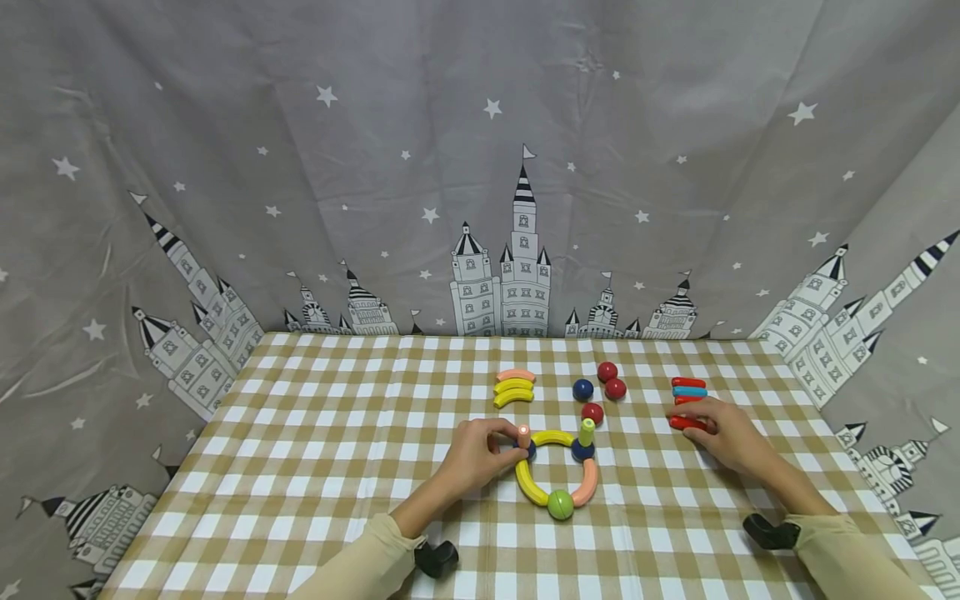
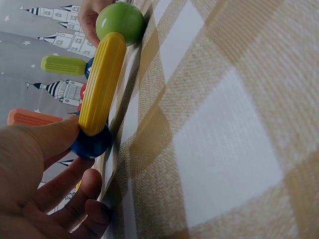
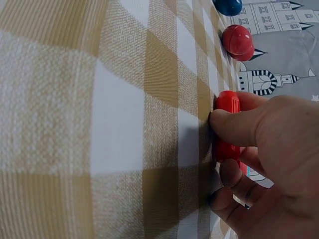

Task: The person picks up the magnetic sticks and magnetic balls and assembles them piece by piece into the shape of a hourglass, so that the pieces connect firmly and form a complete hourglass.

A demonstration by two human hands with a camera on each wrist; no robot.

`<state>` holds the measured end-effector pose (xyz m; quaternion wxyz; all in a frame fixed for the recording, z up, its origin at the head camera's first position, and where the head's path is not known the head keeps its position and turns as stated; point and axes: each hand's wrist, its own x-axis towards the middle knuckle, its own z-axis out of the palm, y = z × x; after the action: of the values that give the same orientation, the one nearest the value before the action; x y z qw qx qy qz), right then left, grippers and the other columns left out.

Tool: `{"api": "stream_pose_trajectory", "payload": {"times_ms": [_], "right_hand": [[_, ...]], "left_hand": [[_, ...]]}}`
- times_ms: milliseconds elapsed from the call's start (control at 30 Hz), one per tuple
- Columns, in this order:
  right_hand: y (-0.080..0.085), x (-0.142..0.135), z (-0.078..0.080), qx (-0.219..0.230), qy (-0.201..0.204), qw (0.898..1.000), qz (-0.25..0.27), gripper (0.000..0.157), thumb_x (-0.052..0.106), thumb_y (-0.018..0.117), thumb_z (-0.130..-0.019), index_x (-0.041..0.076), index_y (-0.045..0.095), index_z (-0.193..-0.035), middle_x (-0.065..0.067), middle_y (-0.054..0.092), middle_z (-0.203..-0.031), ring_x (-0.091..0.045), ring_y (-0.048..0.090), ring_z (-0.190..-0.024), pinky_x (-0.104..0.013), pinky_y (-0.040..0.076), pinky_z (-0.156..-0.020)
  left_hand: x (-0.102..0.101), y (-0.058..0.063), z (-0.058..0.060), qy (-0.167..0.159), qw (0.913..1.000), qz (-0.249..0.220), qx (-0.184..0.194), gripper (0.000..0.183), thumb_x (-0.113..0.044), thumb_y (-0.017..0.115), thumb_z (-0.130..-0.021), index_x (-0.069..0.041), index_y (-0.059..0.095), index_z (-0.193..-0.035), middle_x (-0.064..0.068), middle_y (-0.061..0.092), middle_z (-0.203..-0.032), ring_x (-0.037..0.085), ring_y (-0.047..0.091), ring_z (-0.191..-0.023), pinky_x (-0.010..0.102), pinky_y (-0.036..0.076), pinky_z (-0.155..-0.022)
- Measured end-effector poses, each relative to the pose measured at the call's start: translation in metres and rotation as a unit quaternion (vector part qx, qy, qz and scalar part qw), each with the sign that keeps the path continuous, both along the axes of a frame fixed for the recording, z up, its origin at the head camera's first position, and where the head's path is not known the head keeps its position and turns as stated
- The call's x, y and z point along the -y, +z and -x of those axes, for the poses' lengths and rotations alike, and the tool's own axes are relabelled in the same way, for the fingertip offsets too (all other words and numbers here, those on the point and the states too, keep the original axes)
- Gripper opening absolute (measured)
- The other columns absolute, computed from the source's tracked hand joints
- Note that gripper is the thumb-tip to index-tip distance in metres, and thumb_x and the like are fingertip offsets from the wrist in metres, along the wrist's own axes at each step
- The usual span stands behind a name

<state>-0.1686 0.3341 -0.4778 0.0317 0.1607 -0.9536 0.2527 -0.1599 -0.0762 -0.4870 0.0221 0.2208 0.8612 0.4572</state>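
Note:
A ring of yellow (image 1: pixel 529 485) and pink curved rods (image 1: pixel 588 480) lies on the table, joined by a green ball (image 1: pixel 560 504) and two dark blue balls. A light green rod (image 1: pixel 587 432) stands on the right blue ball (image 1: pixel 582 451), and a short pink rod (image 1: pixel 523 435) on the left one. My left hand (image 1: pixel 477 457) pinches that left blue ball (image 2: pixel 92 144) at the foot of the pink rod, thumb near the yellow rod's end. To the right, my right hand (image 1: pixel 731 433) pinches a red rod (image 3: pixel 228 127) between thumb and fingers, close over the cloth.
Behind the ring lie red balls (image 1: pixel 616 389) and a loose blue ball (image 1: pixel 582 390). Yellow (image 1: pixel 513 398) and pink curved rods (image 1: pixel 516 376) are lined up at the back. A blue rod (image 1: pixel 689 392) lies among red ones beyond my right hand. A checked cloth (image 1: pixel 322 467) covers the table.

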Motion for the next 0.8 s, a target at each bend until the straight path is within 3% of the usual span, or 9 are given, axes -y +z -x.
{"api": "stream_pose_trajectory", "payload": {"times_ms": [233,333,500,633,800], "right_hand": [[0.001,0.000,0.000,-0.007,0.025,1.000,-0.001,0.034,-0.003,0.081,-0.083,0.007,0.076,-0.115,-0.014,0.073,-0.115,-0.037,0.064,-0.107,-0.058,0.051,-0.092],[0.003,0.003,-0.002,-0.008,0.031,0.999,-0.006,0.032,-0.001,0.081,-0.084,0.009,0.077,-0.113,-0.010,0.074,-0.113,-0.031,0.062,-0.101,-0.050,0.051,-0.088],[0.011,0.013,-0.008,-0.015,0.044,0.999,-0.008,0.028,0.005,0.082,-0.085,0.015,0.077,-0.111,-0.001,0.075,-0.109,-0.021,0.055,-0.093,-0.041,0.039,-0.081],[0.020,0.023,-0.013,-0.009,0.061,0.998,0.016,0.028,0.004,0.081,-0.086,0.016,0.077,-0.111,0.005,0.074,-0.107,-0.016,0.062,-0.096,-0.036,0.047,-0.080],[0.031,0.038,-0.020,0.010,0.077,0.996,0.047,0.028,0.003,0.079,-0.088,0.012,0.075,-0.114,0.003,0.073,-0.108,-0.007,0.058,-0.084,-0.027,0.051,-0.068]], "left_hand": [[0.000,0.001,0.000,0.001,1.0000,0.001,0.004,0.010,-0.018,0.084,-0.087,-0.018,0.079,-0.097,-0.009,0.076,-0.092,0.006,0.052,-0.057,0.021,0.042,-0.050],[0.000,0.001,-0.001,-0.001,1.0000,0.003,0.000,0.011,-0.018,0.084,-0.088,-0.018,0.079,-0.098,-0.008,0.076,-0.094,0.006,0.052,-0.057,0.021,0.042,-0.051],[0.001,0.001,-0.001,0.000,0.9999,0.005,-0.010,0.011,-0.017,0.084,-0.087,-0.015,0.079,-0.097,-0.006,0.077,-0.093,0.004,0.050,-0.056,0.022,0.042,-0.050],[0.001,0.001,-0.001,0.000,0.9999,0.007,-0.014,0.011,-0.018,0.084,-0.087,-0.015,0.079,-0.097,-0.005,0.077,-0.093,0.003,0.049,-0.055,0.021,0.041,-0.050],[0.000,0.002,0.000,0.001,0.9999,0.010,-0.013,0.011,-0.019,0.084,-0.087,-0.015,0.080,-0.097,-0.006,0.077,-0.094,0.004,0.050,-0.056,0.021,0.041,-0.050]]}}
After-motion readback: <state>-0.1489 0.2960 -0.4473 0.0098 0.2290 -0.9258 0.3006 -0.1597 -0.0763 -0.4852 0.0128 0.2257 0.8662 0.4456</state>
